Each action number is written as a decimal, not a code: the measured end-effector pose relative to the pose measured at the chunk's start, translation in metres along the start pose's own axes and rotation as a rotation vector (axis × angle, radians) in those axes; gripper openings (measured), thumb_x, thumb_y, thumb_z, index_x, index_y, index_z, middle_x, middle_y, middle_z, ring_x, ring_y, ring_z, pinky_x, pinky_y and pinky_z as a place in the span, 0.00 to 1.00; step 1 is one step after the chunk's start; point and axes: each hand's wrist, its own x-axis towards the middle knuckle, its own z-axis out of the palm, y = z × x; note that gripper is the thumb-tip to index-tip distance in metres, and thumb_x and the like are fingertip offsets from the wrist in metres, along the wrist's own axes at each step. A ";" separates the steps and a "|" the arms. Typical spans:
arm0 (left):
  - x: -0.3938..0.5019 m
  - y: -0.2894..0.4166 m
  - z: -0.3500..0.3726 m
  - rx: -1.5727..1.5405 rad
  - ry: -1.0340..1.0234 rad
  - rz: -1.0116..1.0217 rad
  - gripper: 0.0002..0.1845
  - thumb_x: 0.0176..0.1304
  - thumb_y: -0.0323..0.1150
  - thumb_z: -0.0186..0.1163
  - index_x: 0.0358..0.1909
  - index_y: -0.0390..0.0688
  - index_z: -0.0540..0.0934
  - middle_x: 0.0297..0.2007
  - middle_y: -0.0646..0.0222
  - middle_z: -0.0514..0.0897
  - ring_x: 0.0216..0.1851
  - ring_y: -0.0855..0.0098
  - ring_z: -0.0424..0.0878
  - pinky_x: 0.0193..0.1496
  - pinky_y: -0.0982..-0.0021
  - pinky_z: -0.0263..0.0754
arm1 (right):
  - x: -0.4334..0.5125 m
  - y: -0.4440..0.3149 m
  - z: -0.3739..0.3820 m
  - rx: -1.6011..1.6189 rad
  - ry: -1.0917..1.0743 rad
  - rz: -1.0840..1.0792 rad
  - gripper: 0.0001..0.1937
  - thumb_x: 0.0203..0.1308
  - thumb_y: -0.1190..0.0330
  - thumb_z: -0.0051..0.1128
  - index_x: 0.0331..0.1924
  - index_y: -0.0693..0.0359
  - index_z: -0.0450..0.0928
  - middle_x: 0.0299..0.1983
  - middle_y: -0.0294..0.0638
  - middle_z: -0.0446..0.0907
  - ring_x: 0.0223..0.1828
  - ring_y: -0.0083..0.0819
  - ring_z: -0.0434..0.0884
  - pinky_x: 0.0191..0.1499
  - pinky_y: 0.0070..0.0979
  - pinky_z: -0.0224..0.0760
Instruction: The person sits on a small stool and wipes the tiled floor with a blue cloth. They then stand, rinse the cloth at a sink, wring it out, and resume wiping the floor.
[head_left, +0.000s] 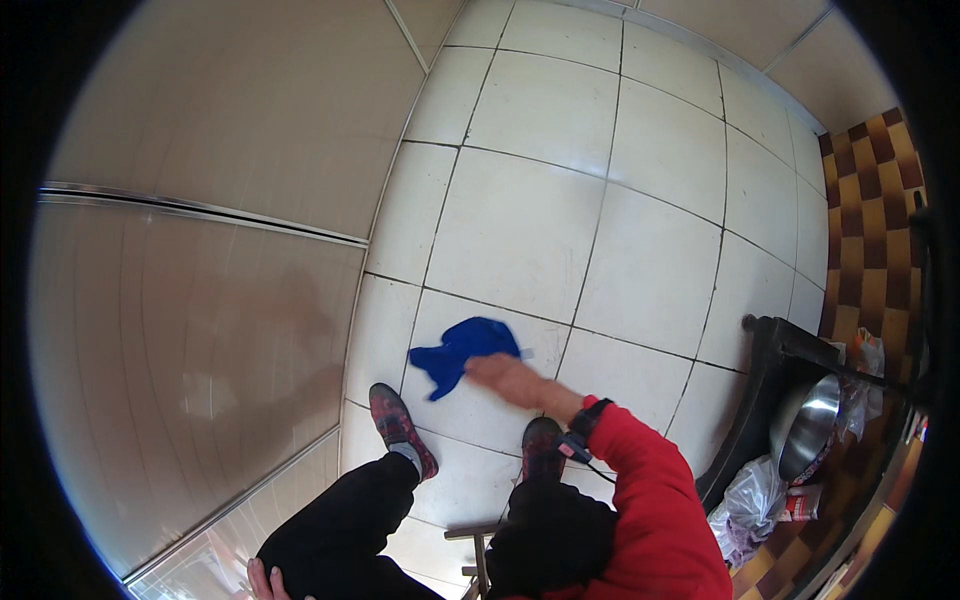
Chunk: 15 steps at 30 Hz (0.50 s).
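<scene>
A blue cloth (472, 341) lies spread out just above the white tiled floor or on it, in front of my shoes. My right hand (510, 379), in a red sleeve with a black band at the wrist, has its fingers at the cloth's lower right edge and holds it; the hand is slightly blurred. Low at the left, my left hand (268, 581) rests on my black-trousered thigh, only some fingers showing. My patterned shoes (401, 431) stand apart on the tiles (517, 244).
Glossy beige panels (202, 315) run along the left. Part of a wooden seat (471, 534) shows beneath me. At the right, a black rack (765, 352) stands by a metal bowl (806, 427), a clear plastic bag (757, 491) and a brown checkered surface (866, 217).
</scene>
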 end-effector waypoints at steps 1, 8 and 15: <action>0.001 -0.001 0.000 0.000 -0.002 0.005 0.27 0.66 0.45 0.47 0.59 0.33 0.70 0.61 0.42 0.65 0.63 0.42 0.62 0.64 0.46 0.56 | -0.005 0.017 -0.018 0.009 0.130 0.051 0.18 0.66 0.69 0.40 0.58 0.60 0.71 0.62 0.48 0.69 0.64 0.43 0.67 0.65 0.38 0.58; 0.006 -0.009 0.000 0.003 -0.010 -0.005 0.28 0.65 0.45 0.47 0.59 0.33 0.69 0.61 0.41 0.66 0.62 0.42 0.63 0.64 0.46 0.56 | -0.054 0.149 -0.168 -0.550 0.841 0.417 0.21 0.53 0.80 0.48 0.54 0.64 0.73 0.55 0.51 0.74 0.61 0.47 0.70 0.65 0.39 0.58; 0.012 -0.016 0.001 0.001 -0.021 -0.015 0.29 0.65 0.46 0.45 0.59 0.32 0.69 0.61 0.40 0.66 0.62 0.42 0.63 0.63 0.43 0.54 | -0.032 0.228 -0.217 -0.671 1.104 0.897 0.26 0.52 0.76 0.52 0.59 0.65 0.67 0.60 0.58 0.68 0.64 0.54 0.64 0.66 0.42 0.54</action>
